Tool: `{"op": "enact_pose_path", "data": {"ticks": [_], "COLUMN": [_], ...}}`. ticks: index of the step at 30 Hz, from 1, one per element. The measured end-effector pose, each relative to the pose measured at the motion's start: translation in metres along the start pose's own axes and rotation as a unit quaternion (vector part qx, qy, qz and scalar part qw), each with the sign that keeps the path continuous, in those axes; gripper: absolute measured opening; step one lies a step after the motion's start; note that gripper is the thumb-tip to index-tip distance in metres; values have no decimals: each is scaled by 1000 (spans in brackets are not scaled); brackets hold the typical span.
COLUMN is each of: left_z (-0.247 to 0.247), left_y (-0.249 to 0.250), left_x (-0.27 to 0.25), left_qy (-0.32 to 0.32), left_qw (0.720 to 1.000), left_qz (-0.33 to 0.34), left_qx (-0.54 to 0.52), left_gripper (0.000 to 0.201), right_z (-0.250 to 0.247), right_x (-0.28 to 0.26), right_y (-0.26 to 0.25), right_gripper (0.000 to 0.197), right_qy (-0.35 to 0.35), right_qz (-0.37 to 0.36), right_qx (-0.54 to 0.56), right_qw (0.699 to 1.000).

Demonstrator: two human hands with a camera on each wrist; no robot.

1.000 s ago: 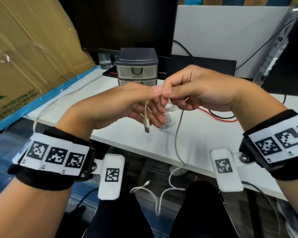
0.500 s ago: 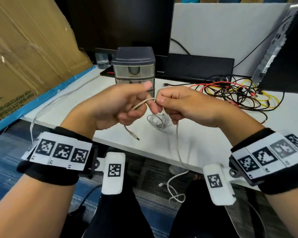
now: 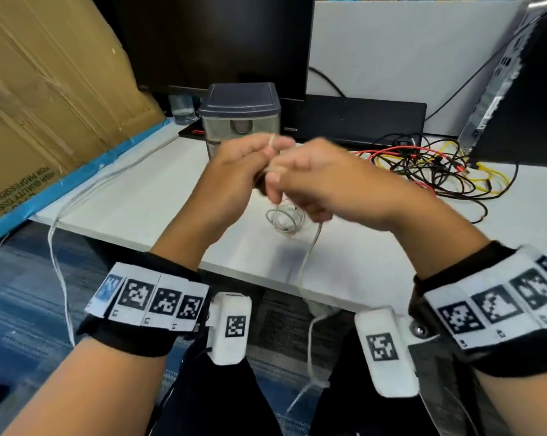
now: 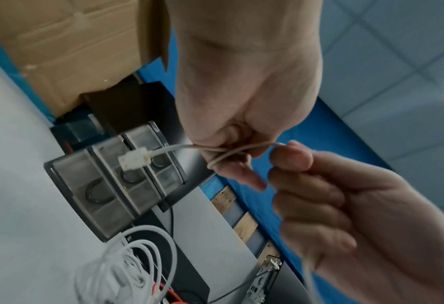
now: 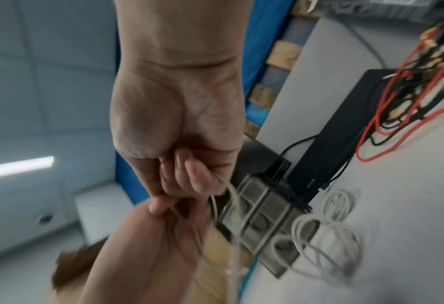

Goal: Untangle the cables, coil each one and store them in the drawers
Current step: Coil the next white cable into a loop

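Both hands work one pale USB cable (image 4: 237,151) in the air in front of the small grey drawer unit (image 3: 240,121). My left hand (image 3: 250,165) grips it with curled fingers, a turn of cable lying across them, and the USB plug (image 4: 134,160) sticks out to the side. My right hand (image 3: 310,184) pinches the cable (image 5: 230,195) just beside the left. From there the cable's tail (image 3: 310,247) drops over the table edge toward the floor. A coiled white cable (image 3: 284,218) lies on the table under the hands. A tangle of red, yellow and black cables (image 3: 439,168) lies at the right.
A thin white cable (image 3: 61,221) trails off the table's left edge. A cardboard box (image 3: 45,105) leans at the left. A monitor (image 3: 209,42) and a black keyboard (image 3: 360,118) stand behind the drawers, a computer tower (image 3: 533,89) at the right.
Both hands have risen and moved away from me toward the drawer unit. The plug end that hung below my left hand now sticks out beside it, with cable turned over the fingers.
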State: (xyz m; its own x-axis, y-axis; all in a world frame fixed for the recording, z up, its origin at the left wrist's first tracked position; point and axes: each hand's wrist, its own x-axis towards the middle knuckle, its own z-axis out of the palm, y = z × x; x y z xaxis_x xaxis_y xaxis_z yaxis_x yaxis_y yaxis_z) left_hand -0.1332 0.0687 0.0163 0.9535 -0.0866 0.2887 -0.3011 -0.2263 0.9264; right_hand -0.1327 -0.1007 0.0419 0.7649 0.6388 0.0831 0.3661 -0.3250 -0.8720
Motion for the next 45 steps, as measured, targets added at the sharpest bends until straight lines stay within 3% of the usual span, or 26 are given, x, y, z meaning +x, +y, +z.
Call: {"op": "enact_pose_path", "data": {"ticks": [3,6,8,10,12,14,16,18,20,23,25,27,31,33,35,38,42,45], "left_z": [-5,-12,-13,-10,-2,8,15,16,11,2,-4,-6,7,16,19,13,-2,-8], "left_y": [-1,2,7,14,17,21,22,18,14,12,12,17,26,27,26,27,33,37], "left_x": [-5,-9,-8,-4,3,4,2,0,-1,-4,-5,-4,0,3,2,2,-2,1], "left_qy": [-102,-178,-176,-124,-48,17,26,-3,-34,-132,-166,-151,-30,14,16,-20,-155,-198], "left_qw": [988,945,919,906,923,967,998,999,999,977,954,941,966,994,1000,1000,975,944], "left_qz": [1,11,34,40,21,5,11,13,-22,-49,-33,0,21,25,24,19,11,39], "left_qx": [-117,-274,-350,-402,-382,-254,-58,48,13,-158,-247,-302,-258,-104,9,12,-160,-262], "left_gripper": [40,42,42,41,36,26,28,34,41,45,42,40,34,29,28,33,44,48], "right_z": [-22,-24,-17,-6,4,8,0,-16,-29,-34,-31,-23,1,1,-8,-28,-46,-50], "right_x": [-5,-11,-14,-15,-15,-13,-10,-10,-7,-3,-4,-5,-11,-13,-14,-14,-15,-14], "right_y": [0,9,14,18,17,10,-1,-9,-10,2,13,21,18,7,-5,-16,-13,-9], "right_gripper": [31,33,35,35,34,33,32,29,30,33,34,36,36,32,27,27,35,37], "right_qy": [61,68,54,9,-48,-83,-81,-47,9,83,109,97,-12,-45,-27,48,126,122], "right_qz": [-19,7,33,60,73,69,54,28,0,-15,1,26,71,62,34,1,-32,-20], "right_qx": [65,134,171,164,105,39,-7,-14,-6,47,110,147,102,59,42,38,91,103], "right_qw": [996,989,983,985,991,993,995,998,1000,995,988,984,992,995,998,998,987,987]}}
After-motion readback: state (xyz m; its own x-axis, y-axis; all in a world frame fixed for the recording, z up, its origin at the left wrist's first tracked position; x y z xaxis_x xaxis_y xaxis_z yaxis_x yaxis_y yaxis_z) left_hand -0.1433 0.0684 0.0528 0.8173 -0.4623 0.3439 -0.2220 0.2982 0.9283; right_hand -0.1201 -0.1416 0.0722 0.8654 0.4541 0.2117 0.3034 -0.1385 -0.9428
